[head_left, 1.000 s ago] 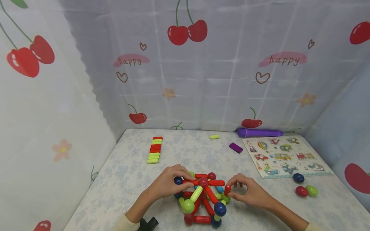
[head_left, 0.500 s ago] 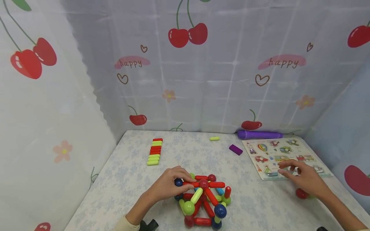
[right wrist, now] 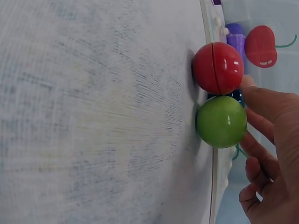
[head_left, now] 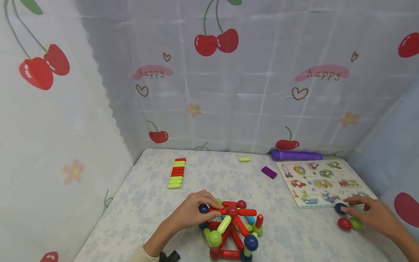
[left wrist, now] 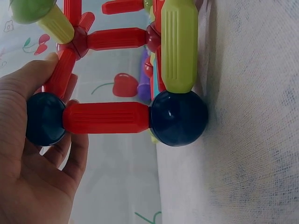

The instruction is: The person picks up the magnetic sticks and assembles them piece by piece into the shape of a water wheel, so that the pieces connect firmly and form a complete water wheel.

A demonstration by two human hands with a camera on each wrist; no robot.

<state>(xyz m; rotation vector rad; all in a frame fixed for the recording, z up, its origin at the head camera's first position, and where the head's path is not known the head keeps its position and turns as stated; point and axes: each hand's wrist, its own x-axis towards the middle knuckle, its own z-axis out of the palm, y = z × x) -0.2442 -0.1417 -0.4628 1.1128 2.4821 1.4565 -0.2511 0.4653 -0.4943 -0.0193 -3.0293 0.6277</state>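
Observation:
A frame of magnetic sticks and balls (head_left: 232, 211) in red, yellow-green, blue and dark blue stands at the table's front. My left hand (head_left: 194, 210) pinches a red stick (left wrist: 60, 77) at its upper left, beside a dark blue ball (left wrist: 45, 119). A short red stick (head_left: 259, 221) stands upright on a green ball (head_left: 258, 230) at the frame's right. Far right, my right hand (head_left: 373, 214) has thumb and index finger around a loose dark blue ball (head_left: 339, 208) on the table. A red ball (right wrist: 218, 68) and a green ball (right wrist: 221, 122) lie beside it, partly hiding the fingertips.
A row of red and yellow-green sticks (head_left: 177, 174) lies at the back left. One yellow-green stick (head_left: 244, 159), a purple block (head_left: 269, 172) and a purple microphone-shaped object (head_left: 296, 155) lie farther back. A picture puzzle board (head_left: 319, 194) is behind the loose balls.
My right hand has let go of the short red stick, now upright on the frame's green ball, and has moved right to the loose dark blue ball. My left hand keeps its hold.

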